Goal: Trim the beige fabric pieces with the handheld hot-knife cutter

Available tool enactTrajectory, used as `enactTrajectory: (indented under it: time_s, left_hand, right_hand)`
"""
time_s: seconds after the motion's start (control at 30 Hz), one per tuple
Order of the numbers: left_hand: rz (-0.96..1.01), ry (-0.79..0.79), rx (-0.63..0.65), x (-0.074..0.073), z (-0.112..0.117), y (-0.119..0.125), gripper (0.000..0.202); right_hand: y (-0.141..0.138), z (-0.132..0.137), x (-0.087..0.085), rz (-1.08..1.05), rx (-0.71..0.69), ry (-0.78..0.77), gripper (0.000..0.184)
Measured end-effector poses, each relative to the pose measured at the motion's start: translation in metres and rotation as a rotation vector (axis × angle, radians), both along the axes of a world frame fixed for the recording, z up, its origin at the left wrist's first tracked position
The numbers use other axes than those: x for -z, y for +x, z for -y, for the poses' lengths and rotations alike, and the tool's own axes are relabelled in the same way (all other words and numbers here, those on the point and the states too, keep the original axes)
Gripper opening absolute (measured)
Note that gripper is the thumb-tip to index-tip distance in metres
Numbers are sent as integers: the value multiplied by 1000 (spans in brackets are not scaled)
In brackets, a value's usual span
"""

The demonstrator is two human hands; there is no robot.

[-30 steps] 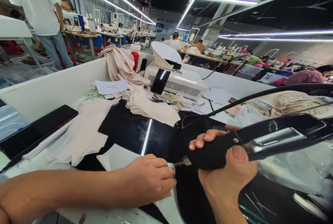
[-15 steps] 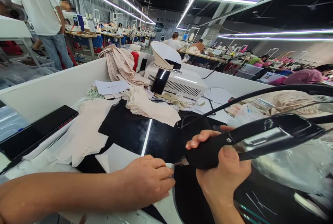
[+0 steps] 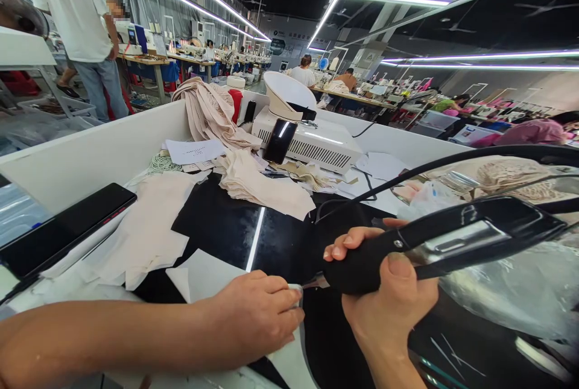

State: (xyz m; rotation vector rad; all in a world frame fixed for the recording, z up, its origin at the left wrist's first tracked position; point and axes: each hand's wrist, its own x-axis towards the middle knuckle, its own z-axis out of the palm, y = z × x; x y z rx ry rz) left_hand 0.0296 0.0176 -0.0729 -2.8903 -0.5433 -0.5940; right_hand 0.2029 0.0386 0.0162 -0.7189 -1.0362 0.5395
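Observation:
My right hand (image 3: 391, 298) is wrapped round a black corded hot-knife-like cutter (image 3: 357, 265), thumb on its near side and fingertips showing over the far side. Its narrow metal tip (image 3: 319, 282) points left and meets the edge of a pale thick-edged piece (image 3: 297, 288). My left hand (image 3: 260, 316) presses down on that piece with its fingers together, hiding most of it. Beneath the hand lies a white sheet (image 3: 212, 274), whose curved lower part shows below my fingers. The black glossy work surface (image 3: 289, 250) lies under both hands.
Cream fabric pieces (image 3: 266, 190) and a pale stack (image 3: 154, 208) lie beyond my left arm. A phone (image 3: 279, 140) leans on a white vented machine (image 3: 316, 142). Plastic bags (image 3: 511, 286) are at right, under the black cable (image 3: 429, 166). A standing person (image 3: 67, 15) is beyond the partition.
Both hands, the cutter and the pale piece keep almost the same position. The standing person at far left has shifted slightly to the right.

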Motion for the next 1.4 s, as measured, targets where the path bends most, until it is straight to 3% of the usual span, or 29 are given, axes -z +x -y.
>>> enactTrajectory:
  time_s: [0.23,0.7,1.07,1.4]
  left_hand:
    - [9,6,-14,-3,0,-1,15]
    - [36,42,6,11,0,2,10]
    - [118,100,-22,2,3,5,26]
    - [82,76,-34,0,5,5,24]
  right_hand:
    - [1,0,0,-9,9,-7,41]
    - [1,-3,-6,-65,37,-8,42]
    - [2,-1,-3,-70,22,-27,41]
    - [-1,0,-1,-21,18,-13,39]
